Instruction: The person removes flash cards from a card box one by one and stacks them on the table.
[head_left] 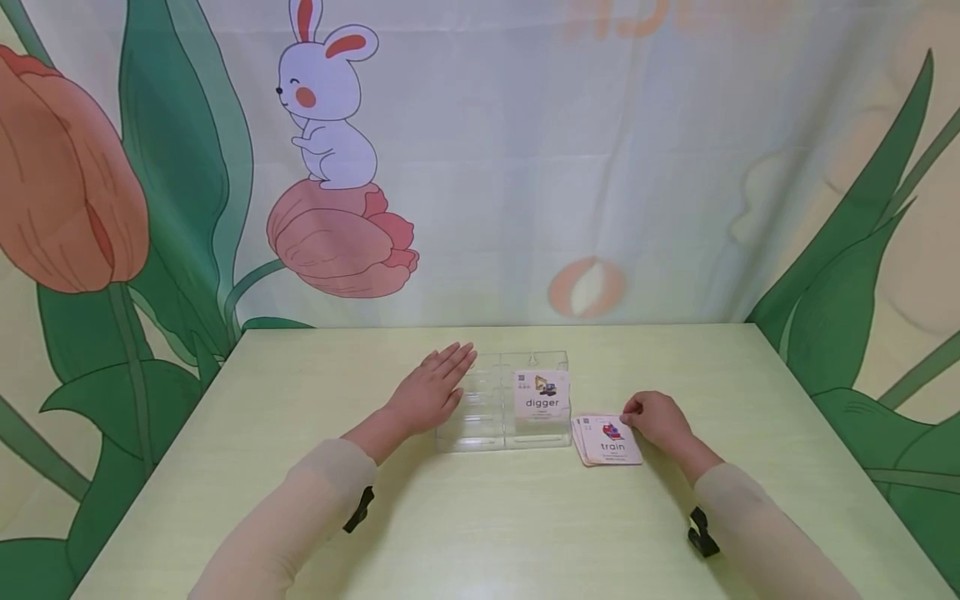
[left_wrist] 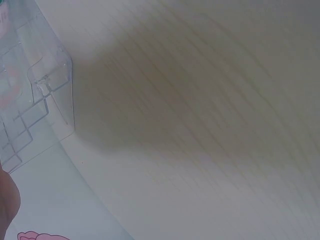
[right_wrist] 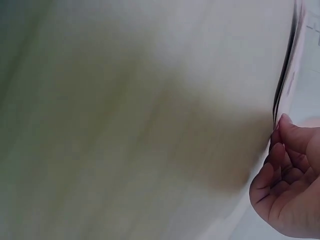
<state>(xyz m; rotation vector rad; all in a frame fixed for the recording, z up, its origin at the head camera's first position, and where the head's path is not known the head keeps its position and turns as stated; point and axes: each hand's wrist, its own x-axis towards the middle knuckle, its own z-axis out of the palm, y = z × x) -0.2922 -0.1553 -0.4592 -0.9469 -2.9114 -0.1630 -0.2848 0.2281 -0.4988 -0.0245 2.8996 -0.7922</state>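
A clear plastic rack (head_left: 480,443) with stepped tiers stands on the table, and its corner (left_wrist: 60,75) shows in the left wrist view. My left hand (head_left: 431,390) is at the rack's left side, its fingers straight; whether it touches the plastic I cannot tell. On the rack's right half leans a white card (head_left: 542,402) marked "digger". Right of the rack lies a small stack of cards, topped by a "train" card (head_left: 613,450). The thumb and fingertips of my right hand (head_left: 662,421) pinch that card's upper right corner. The card edges (right_wrist: 287,65) appear in the right wrist view.
The pale wood-patterned table (head_left: 480,525) extends around the rack and cards. Behind it hangs a curtain (head_left: 480,208) printed with a rabbit and tulips. A black strap (head_left: 360,510) hangs at the left wrist and another black strap (head_left: 702,533) at the right.
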